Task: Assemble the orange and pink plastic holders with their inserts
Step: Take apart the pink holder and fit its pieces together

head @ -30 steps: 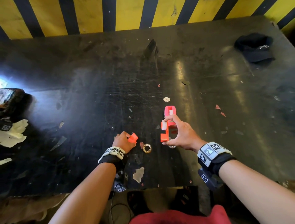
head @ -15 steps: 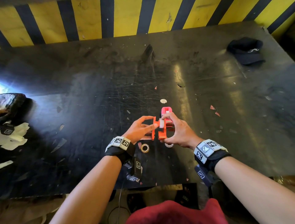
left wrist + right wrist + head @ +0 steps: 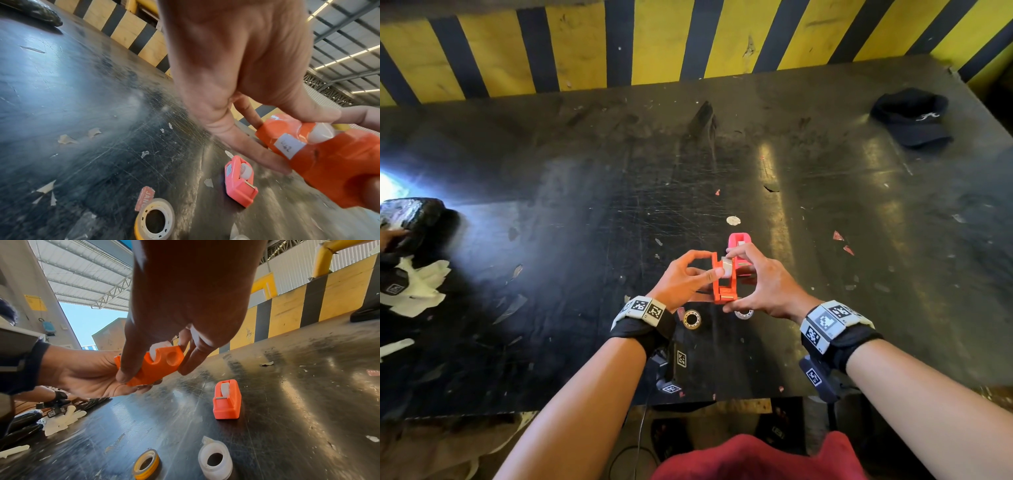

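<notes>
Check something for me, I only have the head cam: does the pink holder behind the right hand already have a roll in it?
Observer: Yes. The left wrist view shows the pink holder lying on the table with a white insert roll seated in it and a metal cutter strip at its front.
Operator: And the orange one in the hands?
Observer: In the right wrist view a white core shows in the slot of the orange holder. The left hand cups it from below and the right hand pinches it from above.
Operator: Any loose rolls?
Observer: Two, lying flat and apart: a yellow-rimmed roll and a loose white roll.
</notes>
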